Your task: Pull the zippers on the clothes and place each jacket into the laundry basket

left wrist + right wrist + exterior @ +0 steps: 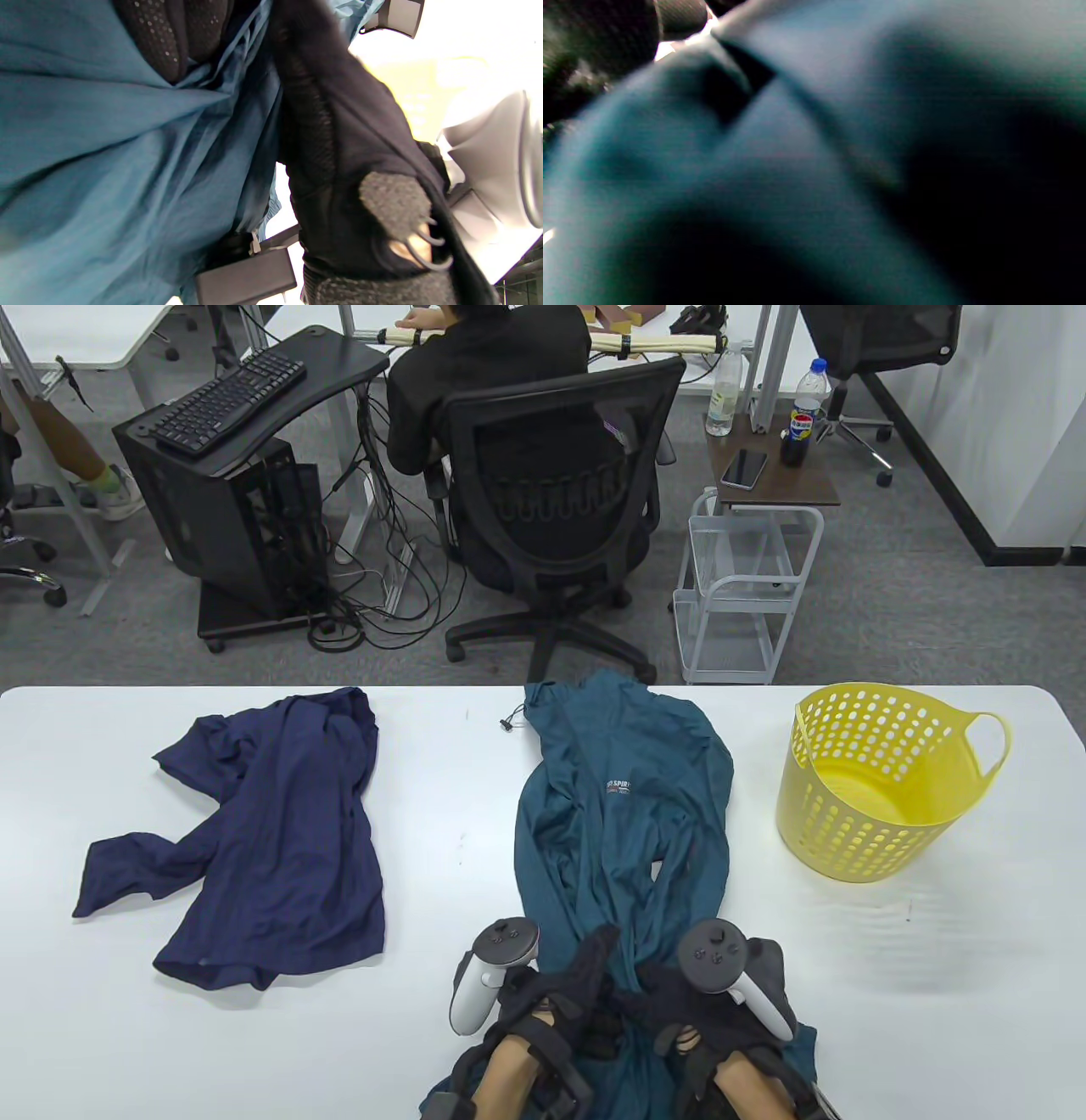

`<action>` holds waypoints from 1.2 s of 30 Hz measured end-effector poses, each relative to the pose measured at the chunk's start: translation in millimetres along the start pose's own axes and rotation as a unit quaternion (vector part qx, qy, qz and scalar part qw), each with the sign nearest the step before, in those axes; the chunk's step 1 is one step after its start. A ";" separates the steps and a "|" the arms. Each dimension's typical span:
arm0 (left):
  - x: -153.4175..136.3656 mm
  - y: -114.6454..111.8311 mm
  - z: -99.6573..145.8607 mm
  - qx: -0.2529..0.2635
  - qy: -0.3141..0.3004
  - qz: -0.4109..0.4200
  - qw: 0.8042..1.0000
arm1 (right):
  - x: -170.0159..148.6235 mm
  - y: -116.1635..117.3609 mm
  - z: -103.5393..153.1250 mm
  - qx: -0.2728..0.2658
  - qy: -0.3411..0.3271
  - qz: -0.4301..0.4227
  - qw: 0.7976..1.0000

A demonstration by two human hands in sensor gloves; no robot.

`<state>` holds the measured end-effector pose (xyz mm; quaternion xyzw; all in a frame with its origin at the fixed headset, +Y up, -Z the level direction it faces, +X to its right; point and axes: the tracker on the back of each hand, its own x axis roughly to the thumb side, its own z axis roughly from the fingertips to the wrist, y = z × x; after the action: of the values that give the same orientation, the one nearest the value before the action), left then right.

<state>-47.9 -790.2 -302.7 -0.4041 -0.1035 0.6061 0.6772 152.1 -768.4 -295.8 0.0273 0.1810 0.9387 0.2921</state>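
Two hands (628, 997) pinch the teal jacket (624, 814); navy jacket (271, 840), yellow basket (882, 780) flank it.

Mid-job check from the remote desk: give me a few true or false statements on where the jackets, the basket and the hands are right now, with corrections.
1. The yellow laundry basket already holds a jacket. False: nothing shows inside it.
2. Both hands work at the near hem of the teal jacket. True: the left hand and the right hand sit on its lower end.
3. The navy jacket lies to the right of the teal one. False: it lies on the left side of the white table.
4. The basket stands on the table, right of the teal jacket and apart from it. True.
5. A hand holds the navy jacket. False: neither hand touches it.
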 end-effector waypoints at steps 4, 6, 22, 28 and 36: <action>7.9 -5.7 2.9 -0.004 -0.016 -0.013 1.000 | -3.9 -0.4 -2.5 0.000 0.002 -0.027 1.000; 9.9 -7.8 3.7 -0.002 -0.018 -0.025 1.000 | -5.9 -1.1 -3.8 0.000 0.001 -0.047 0.999; 58.9 -31.5 34.3 0.055 -0.119 -0.197 0.972 | -34.0 -25.0 -13.3 -0.071 -0.069 -0.322 0.941; 62.8 -35.2 40.2 0.015 -0.162 -0.157 0.974 | -47.9 -65.1 0.2 -0.171 -0.144 -0.476 0.851; 67.2 -5.9 61.5 0.274 -0.088 -0.254 0.923 | -39.0 -92.4 26.1 -0.156 -0.263 -0.474 0.826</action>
<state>-65.9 -703.1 -282.2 -0.1078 -0.0920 0.4516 0.8809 238.3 -711.1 -302.3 0.1385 -0.0606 0.6574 0.7382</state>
